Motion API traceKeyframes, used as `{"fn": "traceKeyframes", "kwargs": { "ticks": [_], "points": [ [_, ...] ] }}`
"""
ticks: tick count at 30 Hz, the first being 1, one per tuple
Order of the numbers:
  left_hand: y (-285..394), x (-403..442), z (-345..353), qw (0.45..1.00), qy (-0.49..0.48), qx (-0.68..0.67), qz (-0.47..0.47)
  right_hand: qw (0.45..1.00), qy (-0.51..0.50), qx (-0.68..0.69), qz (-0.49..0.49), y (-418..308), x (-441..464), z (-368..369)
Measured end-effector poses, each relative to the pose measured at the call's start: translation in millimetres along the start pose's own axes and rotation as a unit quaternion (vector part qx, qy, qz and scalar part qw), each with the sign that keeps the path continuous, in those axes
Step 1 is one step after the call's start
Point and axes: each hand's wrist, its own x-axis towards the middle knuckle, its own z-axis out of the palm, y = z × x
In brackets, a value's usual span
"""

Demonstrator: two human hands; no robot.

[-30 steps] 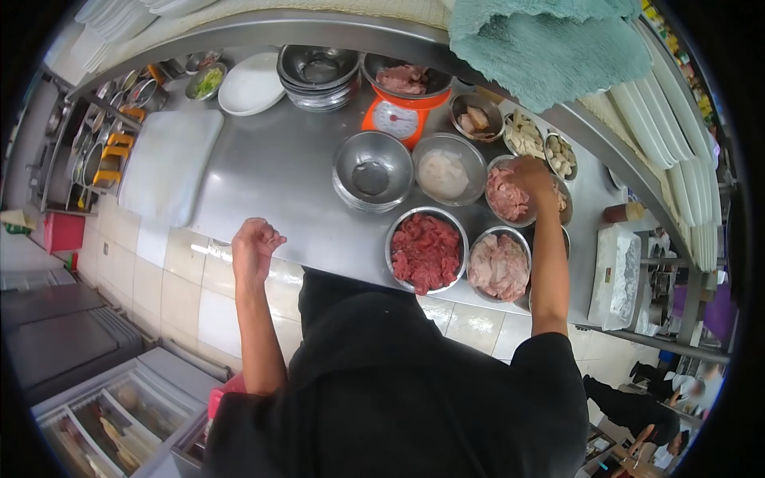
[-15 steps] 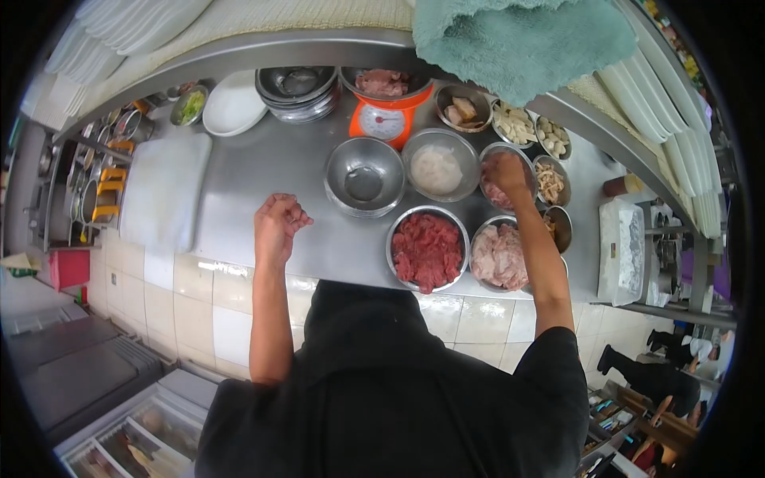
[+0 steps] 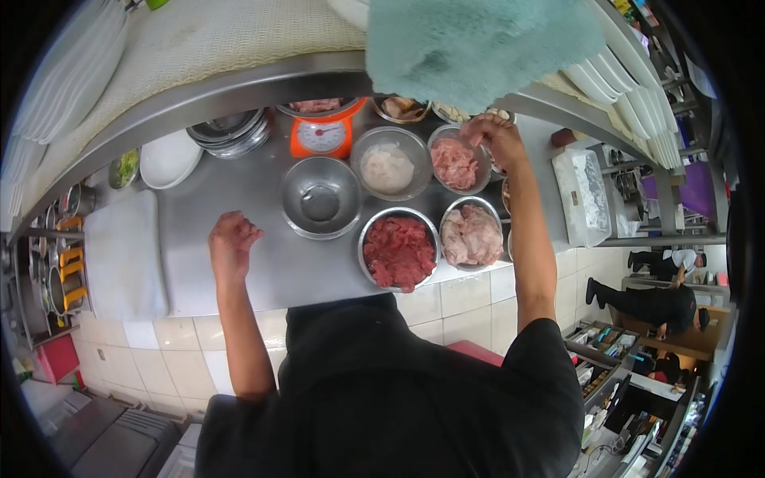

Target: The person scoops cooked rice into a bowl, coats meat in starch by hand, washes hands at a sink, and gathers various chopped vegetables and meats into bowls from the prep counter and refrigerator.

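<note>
My right hand point(image 3: 498, 139) is at the upper rim of a steel bowl of pale pink meat strips point(image 3: 455, 164), its fingers pinched together. What they hold, if anything, I cannot make out. Over the steel counter, my left hand point(image 3: 233, 243) hovers with loosely curled fingers and nothing in it. Between my hands stand an empty steel bowl point(image 3: 293, 209), a bowl of whitish meat or paste point(image 3: 388, 168), a bowl of dark red sliced meat point(image 3: 400, 252) and a bowl of pale pink meat pieces point(image 3: 472, 236).
An orange dial scale point(image 3: 320, 138) bears a bowl of meat at the back. Stacked steel bowls point(image 3: 231, 135), white plates point(image 3: 170, 159) and a white cutting board point(image 3: 123, 255) are on the left. A teal towel point(image 3: 478, 48) hangs from the shelf. Other people point(image 3: 649, 311) stand far right.
My right hand has risen out of the bowl of pale pink meat strips to its upper rim. My left hand stays over the counter. The whole view has shifted.
</note>
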Motion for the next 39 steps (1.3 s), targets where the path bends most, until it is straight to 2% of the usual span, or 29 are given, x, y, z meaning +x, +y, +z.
{"fn": "traceKeyframes", "kwargs": {
  "ticks": [3,7,9,11,13,14,16,18,19,20,22,23,24,25,26,28,29,30,31,32,33,34,35,36,37,38,39],
  "points": [
    [2,11,6,1.0,-0.021,0.001,-0.007,0.998,0.005,0.027,-0.056,-42,-7,55],
    [-1,22,22,0.998,-0.062,0.002,-0.023,0.949,0.004,0.253,-0.188,-54,8,130],
    [0,25,33,0.997,-0.067,0.018,-0.023,0.939,0.019,0.27,-0.213,-53,24,161],
    [0,31,43,0.996,-0.077,0.038,-0.021,0.958,0.061,0.169,-0.224,-51,33,182],
    [5,42,58,0.995,-0.081,0.056,-0.011,0.964,0.106,0.008,-0.243,-52,29,190],
    [9,47,67,0.995,-0.082,0.064,-0.005,0.953,0.127,-0.089,-0.262,-53,23,189],
    [26,59,85,0.992,-0.082,0.096,0.02,0.895,0.164,-0.276,-0.311,-57,5,187],
    [32,84,101,0.988,-0.104,0.111,0.03,0.838,0.181,-0.383,-0.343,-59,-16,178],
    [28,109,100,0.986,-0.121,0.111,0.027,0.826,0.181,-0.408,-0.344,-60,-27,172],
    [24,132,105,0.984,-0.139,0.113,0.025,0.859,0.149,-0.367,-0.322,-59,-39,166],
    [20,169,121,0.98,-0.112,0.161,-0.03,0.961,0.047,-0.157,-0.222,-53,-61,145],
    [4,215,109,0.975,-0.111,0.192,-0.015,0.955,0.082,-0.163,-0.232,-62,-91,137],
    [8,216,118,0.959,-0.238,0.153,-0.031,0.943,0.07,-0.152,-0.286,-55,-103,120],
    [14,163,158,0.985,-0.122,0.124,0.018,0.942,0.086,-0.167,-0.279,-56,-121,100],
    [2,211,136,0.979,-0.192,0.06,0.036,0.94,0.099,-0.182,-0.27,-56,-140,78],
    [2,168,159,0.978,-0.087,0.097,0.163,0.935,0.126,-0.17,-0.286,-50,-163,47],
    [-2,147,166,0.972,-0.063,0.126,0.188,0.928,0.142,-0.145,-0.312,-45,-171,32],
    [-8,148,153,0.961,-0.126,0.124,0.215,0.921,0.158,-0.12,-0.335,-40,-178,17],
    [-12,96,180,0.961,-0.105,0.125,0.222,0.879,0.163,-0.178,-0.411,-43,-186,2],
    [-19,43,210,0.953,-0.03,0.205,0.221,0.881,0.13,-0.184,-0.415,-50,-199,-7],
    [-35,12,228,0.956,-0.047,0.194,0.213,0.884,0.097,-0.188,-0.418,-49,-205,-13],
    [-52,-15,243,0.959,-0.062,0.187,0.203,0.862,0.102,-0.186,-0.461,-44,-205,-14],
    [-71,-45,263,0.961,-0.069,0.186,0.192,0.882,0.031,-0.191,-0.43,-47,-210,-22],
    [-92,-72,280,0.964,-0.075,0.183,0.18,0.878,0.021,-0.211,-0.428,-43,-208,-27],
    [-114,-91,294,0.952,-0.095,0.204,0.209,0.874,0.008,-0.232,-0.426,-35,-205,-34],
    [-134,-83,280,0.946,-0.095,0.247,0.189,0.861,0.05,-0.27,-0.428,-25,-205,-42],
    [-154,-111,300,0.946,-0.111,0.228,0.2,0.845,0.09,-0.307,-0.429,-14,-202,-48]
  ]
}}
